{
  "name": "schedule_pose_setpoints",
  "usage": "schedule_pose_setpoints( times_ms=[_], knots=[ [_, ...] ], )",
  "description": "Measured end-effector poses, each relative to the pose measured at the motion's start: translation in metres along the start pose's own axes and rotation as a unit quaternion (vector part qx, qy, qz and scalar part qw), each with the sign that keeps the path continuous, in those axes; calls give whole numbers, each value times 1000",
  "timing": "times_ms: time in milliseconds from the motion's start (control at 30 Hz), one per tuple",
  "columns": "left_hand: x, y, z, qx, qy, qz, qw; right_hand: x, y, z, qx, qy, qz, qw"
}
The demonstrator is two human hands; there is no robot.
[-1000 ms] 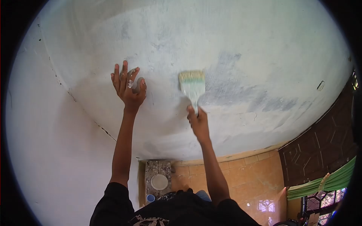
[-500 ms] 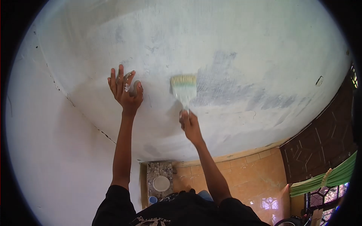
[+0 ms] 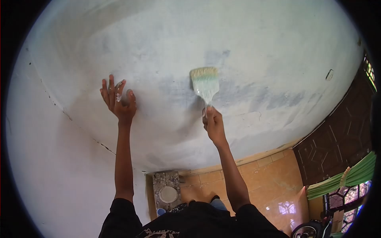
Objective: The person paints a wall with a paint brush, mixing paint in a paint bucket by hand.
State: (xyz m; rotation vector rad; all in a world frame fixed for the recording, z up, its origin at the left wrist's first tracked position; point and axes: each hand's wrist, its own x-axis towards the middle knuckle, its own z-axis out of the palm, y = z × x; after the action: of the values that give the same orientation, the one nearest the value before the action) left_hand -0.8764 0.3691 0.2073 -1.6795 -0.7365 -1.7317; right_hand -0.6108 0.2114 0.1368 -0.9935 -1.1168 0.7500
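My right hand (image 3: 213, 121) is wrapped around the handle of a wide paintbrush (image 3: 205, 85), its pale bristles pointing up against the wall (image 3: 166, 51). White paint coats the brush head and handle. Grey-blue patches show through the white coat around and to the right of the bristles. Over on the left, my left hand (image 3: 119, 101) has its fingers spread at the wall's surface, with white paint smears on the fingers and nothing held.
Below stands a paint-spattered bench (image 3: 160, 180) bearing a round, pale lid-like disc (image 3: 168, 194) and a blue-rimmed cup (image 3: 160, 211). Orange tiles (image 3: 254, 178) cover the floor. At right are a dark door (image 3: 337, 135), a green curtain (image 3: 345, 178) and a wheel (image 3: 305, 230). A cracked corner line runs down the left.
The brush in my right hand has moved right and slightly up, and less grey-blue shows around it. My left hand appears a little further left and lower in view.
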Motion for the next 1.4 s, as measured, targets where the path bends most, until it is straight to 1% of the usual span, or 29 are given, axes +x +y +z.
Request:
schedule_pose_setpoints(
  times_ms=[33,67,133,167,200,300,367,400,433,500,533,567,600,667,733,767,833,900,933,967,1000,1033,1067,1100,1167,1233,1300,1367,1400],
  knots=[
    [-1,1,1,-2,0,3,1000,2,14,-9,-5,0,16,1000],
    [-1,0,1,-2,1,5,1000,-8,43,-17,-9,-11,-5,1000],
    [-1,-2,1,2,4,14,1000,-45,75,-28,-33,-16,38,999],
    [-2,-1,1,5,5,17,1000,-64,96,-34,-73,1,49,996],
    [-2,0,0,7,6,20,1000,-81,95,-39,-54,4,86,995],
    [5,4,5,1,24,39,999,-85,72,-55,5,27,91,995],
    [2,8,2,-2,20,44,999,-52,36,-67,12,41,-5,999],
    [2,8,3,0,14,44,999,-32,17,-75,3,50,-21,999],
    [1,11,2,3,11,44,999,-17,-6,-84,-14,43,-9,999],
    [-1,32,-5,8,-6,13,1000,11,-23,-99,-38,53,-28,997],
    [-1,44,-6,9,-10,-1,1000,13,-20,-109,-31,40,18,999],
    [-5,57,-10,-5,-38,-38,999,17,-14,-118,-23,29,60,998],
    [-15,74,-21,-20,-65,-77,995,14,6,-126,-36,33,47,998],
    [-41,120,-37,-83,-96,-179,976,-16,62,-141,-67,37,26,997],
    [-75,172,-49,-147,-121,-295,936,-56,82,-152,-2,10,126,992],
    [-93,195,-55,-164,-144,-349,911,-69,79,-156,11,13,154,988],
    [-118,236,-59,-177,-220,-348,894,-79,58,-162,39,19,202,978],
    [-144,258,-52,-202,-249,-356,878,-59,28,-169,39,31,148,988],
    [-156,268,-51,-215,-266,-361,868,-42,9,-173,6,31,106,994],
    [-164,279,-47,-240,-264,-397,846,-27,-11,-179,8,-1,76,997],
    [-169,287,-39,-264,-260,-432,822,-13,-17,-181,17,-4,51,999],
    [-170,295,-32,-289,-254,-464,798,-2,-30,-183,4,-8,65,998],
    [-170,300,-25,-303,-248,-491,778,6,-25,-187,-13,-7,65,998],
    [-169,304,-21,-308,-246,-495,775,11,-14,-192,-30,-6,66,997],
    [-169,312,-13,-316,-237,-504,768,4,35,-201,-77,13,21,997],
    [-167,319,-10,-315,-248,-503,766,-23,78,-204,-46,11,33,998],
    [-171,324,-13,-307,-268,-506,760,-54,83,-203,-10,1,99,995],
    [-175,323,-9,-299,-293,-503,756,-53,61,-198,51,-4,63,997],
    [-176,324,-10,-294,-304,-505,752,-42,47,-198,16,-7,28,999]
  ],
)
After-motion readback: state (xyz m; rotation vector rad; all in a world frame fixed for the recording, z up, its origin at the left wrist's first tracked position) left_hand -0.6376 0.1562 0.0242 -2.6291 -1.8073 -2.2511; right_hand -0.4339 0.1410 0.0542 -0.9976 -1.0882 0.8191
